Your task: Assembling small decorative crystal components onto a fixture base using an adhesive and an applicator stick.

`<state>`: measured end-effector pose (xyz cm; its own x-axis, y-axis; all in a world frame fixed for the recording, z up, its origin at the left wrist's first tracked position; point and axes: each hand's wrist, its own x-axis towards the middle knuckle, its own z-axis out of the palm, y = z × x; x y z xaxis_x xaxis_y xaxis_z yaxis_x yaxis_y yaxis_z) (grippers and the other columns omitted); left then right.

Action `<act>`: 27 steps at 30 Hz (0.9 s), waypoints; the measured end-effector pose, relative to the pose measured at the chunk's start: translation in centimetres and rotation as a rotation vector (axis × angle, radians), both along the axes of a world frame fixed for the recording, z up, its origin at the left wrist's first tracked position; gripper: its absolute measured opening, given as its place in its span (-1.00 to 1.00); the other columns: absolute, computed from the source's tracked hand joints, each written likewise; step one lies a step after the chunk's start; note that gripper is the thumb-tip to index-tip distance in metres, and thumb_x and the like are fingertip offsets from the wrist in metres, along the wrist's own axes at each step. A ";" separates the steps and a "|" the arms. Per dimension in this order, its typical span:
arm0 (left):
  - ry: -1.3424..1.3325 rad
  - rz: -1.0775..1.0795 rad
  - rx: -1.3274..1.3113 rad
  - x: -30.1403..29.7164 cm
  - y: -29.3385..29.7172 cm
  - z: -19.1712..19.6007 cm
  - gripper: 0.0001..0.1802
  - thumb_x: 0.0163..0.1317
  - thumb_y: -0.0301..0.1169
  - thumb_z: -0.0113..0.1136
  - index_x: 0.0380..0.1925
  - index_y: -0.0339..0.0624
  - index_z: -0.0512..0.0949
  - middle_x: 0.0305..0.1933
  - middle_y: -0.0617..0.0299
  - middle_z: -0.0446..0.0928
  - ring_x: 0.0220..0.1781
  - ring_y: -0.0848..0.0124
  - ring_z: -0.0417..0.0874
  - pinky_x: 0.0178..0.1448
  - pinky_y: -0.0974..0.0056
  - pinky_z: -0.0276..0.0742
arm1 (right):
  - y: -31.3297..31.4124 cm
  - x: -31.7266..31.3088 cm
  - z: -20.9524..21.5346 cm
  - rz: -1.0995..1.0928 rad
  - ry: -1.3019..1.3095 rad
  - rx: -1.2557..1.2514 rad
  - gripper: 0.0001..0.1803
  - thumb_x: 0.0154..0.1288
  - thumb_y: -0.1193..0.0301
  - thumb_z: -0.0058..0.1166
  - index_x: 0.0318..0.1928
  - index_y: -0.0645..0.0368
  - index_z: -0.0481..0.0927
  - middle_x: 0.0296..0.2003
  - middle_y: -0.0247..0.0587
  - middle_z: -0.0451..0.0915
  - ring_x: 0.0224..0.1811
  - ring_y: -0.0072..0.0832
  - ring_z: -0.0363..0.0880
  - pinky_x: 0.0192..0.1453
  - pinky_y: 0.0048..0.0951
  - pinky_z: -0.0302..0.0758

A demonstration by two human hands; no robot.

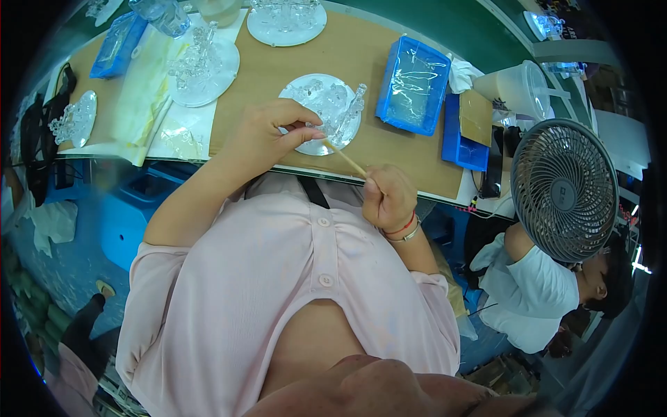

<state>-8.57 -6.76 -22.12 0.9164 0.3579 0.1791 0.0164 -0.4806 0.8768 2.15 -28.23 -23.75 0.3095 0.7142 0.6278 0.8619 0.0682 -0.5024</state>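
Looking straight down at a pink button-up shirt point(306, 278) and a brown workbench point(354, 55) past it. Left hand point(267, 132) curled, fingertips pinched together right at the near rim of a round white plate point(295, 90) loaded with clear glass figurines point(333, 104) — can't tell whether anything small sits in that pinch. Right hand point(389, 198) closed in a fist around a thin wooden stick point(345, 160), with a red string and a metal bangle on the wrist. Stick angled up and left, tip landing at the plate's near edge just beside the left fingertips.

Around that: blue plastic bin point(413, 87) lined with clear film just right of the plate, a flatter blue tray point(464, 142) past it with a piece of cardboard on top. More white plates with the same clear glass pieces further back and to the left point(205, 66) point(286, 21) point(73, 118). Grey desk fan point(564, 187) off to the right, facing the camera, plus a white plastic jug point(514, 87) behind it. Another person in a white top point(531, 292) below the fan — well apart from both hands
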 end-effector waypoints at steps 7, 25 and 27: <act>-0.023 -0.020 0.003 -0.2 0.2 0.4 -0.84 0.05 -0.43 0.37 -0.34 -0.21 0.67 -0.36 0.18 0.66 -0.39 0.42 0.64 -0.33 0.39 0.51 | -1.0 0.9 -0.4 -0.205 0.037 0.021 -0.93 0.33 0.51 -0.01 -0.31 0.23 0.45 -0.51 -0.11 0.59 -0.57 -0.33 0.55 -0.48 -0.44 0.45; -0.122 -0.050 0.165 0.0 0.2 0.0 -0.85 0.06 -0.40 0.36 -0.35 -0.17 0.67 -0.36 0.18 0.66 -0.36 0.32 0.65 -0.33 0.34 0.49 | -0.3 0.5 0.1 -0.009 0.004 0.049 -0.94 0.31 0.55 -0.02 -0.34 0.24 0.43 -0.51 -0.13 0.59 -0.56 -0.35 0.57 -0.47 -0.41 0.48; -0.124 -0.041 0.175 -0.2 0.1 0.2 -0.85 0.06 -0.39 0.36 -0.35 -0.17 0.67 -0.36 0.18 0.66 -0.36 0.31 0.66 -0.33 0.33 0.49 | -1.3 1.3 -0.3 -0.105 0.024 0.015 -0.94 0.32 0.55 -0.01 -0.33 0.25 0.44 -0.50 -0.13 0.60 -0.56 -0.37 0.57 -0.46 -0.43 0.47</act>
